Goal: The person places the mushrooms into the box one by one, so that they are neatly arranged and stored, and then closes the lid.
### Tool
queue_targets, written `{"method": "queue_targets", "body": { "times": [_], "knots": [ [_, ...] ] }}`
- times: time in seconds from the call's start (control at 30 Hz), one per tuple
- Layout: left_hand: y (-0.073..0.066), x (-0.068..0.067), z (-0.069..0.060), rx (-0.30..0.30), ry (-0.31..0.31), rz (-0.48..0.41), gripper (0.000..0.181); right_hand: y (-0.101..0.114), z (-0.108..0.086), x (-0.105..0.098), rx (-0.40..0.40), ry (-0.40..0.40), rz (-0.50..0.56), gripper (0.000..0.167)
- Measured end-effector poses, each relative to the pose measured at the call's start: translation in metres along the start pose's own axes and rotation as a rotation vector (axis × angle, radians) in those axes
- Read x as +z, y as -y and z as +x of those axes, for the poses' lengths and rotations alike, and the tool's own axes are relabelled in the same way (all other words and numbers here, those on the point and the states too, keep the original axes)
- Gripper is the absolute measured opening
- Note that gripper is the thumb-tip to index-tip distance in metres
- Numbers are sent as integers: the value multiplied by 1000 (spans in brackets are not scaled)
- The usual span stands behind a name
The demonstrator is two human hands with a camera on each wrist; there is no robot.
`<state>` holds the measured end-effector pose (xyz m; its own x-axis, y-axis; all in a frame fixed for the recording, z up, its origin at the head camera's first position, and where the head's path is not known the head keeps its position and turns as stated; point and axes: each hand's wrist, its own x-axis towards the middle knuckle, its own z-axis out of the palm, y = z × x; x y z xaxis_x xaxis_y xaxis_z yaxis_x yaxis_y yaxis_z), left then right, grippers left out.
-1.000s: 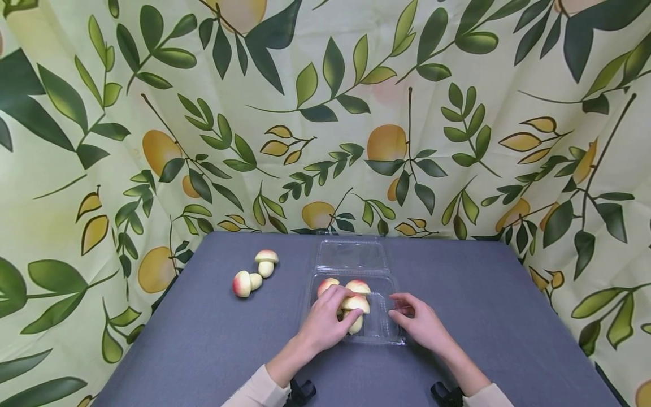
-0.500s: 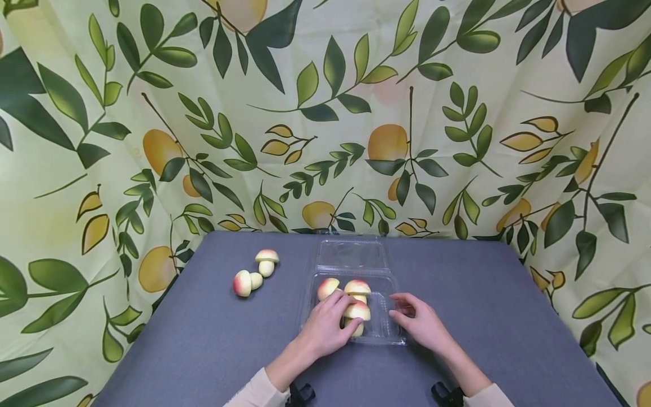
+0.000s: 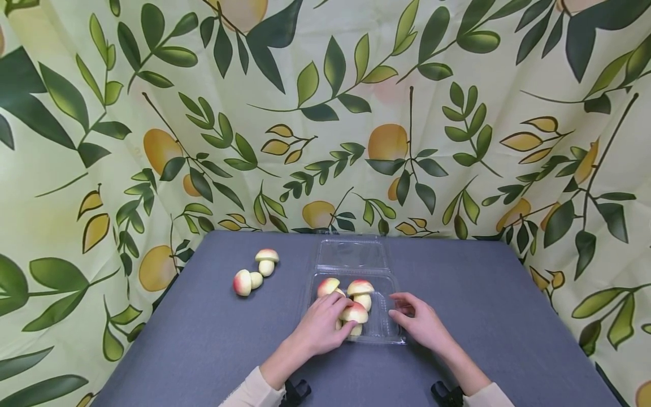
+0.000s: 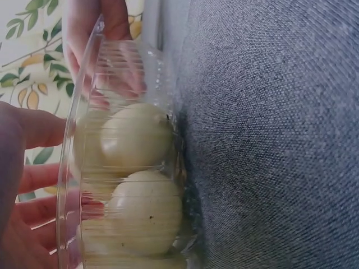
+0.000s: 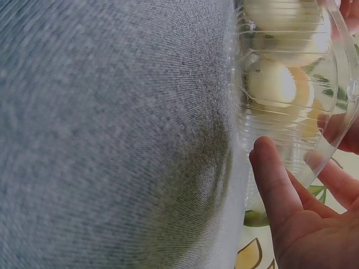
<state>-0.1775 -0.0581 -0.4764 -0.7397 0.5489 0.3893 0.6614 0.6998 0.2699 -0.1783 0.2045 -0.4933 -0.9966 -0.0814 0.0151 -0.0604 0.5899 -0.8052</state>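
The clear plastic container [image 3: 381, 333] holds several mushroom-shaped pieces with red-and-cream caps. Over its left front part, my left hand [image 3: 320, 325] grips the front mushroom piece [image 3: 354, 312], thumb at the cap's near side and fingers at its far left. Another piece [image 3: 361, 287] lies just behind it, and one more [image 3: 328, 286] sits at the back left, partly hidden by the fingers. My right hand [image 3: 424, 325] rests at the container's right rim, fingers loosely bent and holding no piece. Pale rounded pieces [image 4: 146, 213] show through the wall in the left wrist view.
Two more mushroom pieces lie on the grey table [image 3: 203, 339] left of the container, one upright-looking [image 3: 267, 262] and one on its side [image 3: 244, 282]. The container's clear lid [image 3: 352, 254] is folded back behind it. A leaf-and-fruit patterned cloth [image 3: 325, 141] hangs beyond the table.
The front piece has shifted slightly toward me, with my left hand moving a little left and nearer. The piece behind it is more exposed and sits slightly farther right. My right hand has stayed put.
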Motion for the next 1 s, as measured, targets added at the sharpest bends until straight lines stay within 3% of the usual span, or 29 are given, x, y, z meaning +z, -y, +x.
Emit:
{"method": "queue_targets", "body": {
  "times": [0.23, 0.43, 1.0],
  "knots": [
    [5, -3, 1, 18, -24, 2, 25, 1, 0, 0, -8, 2, 6, 38],
    [11, -11, 0, 7, -54, -53, 24, 2, 0, 0, 7, 7, 1, 38],
    [29, -29, -5, 13, -257, -116, 13, 4, -1, -1, 9, 11, 3, 39]
  ]
}}
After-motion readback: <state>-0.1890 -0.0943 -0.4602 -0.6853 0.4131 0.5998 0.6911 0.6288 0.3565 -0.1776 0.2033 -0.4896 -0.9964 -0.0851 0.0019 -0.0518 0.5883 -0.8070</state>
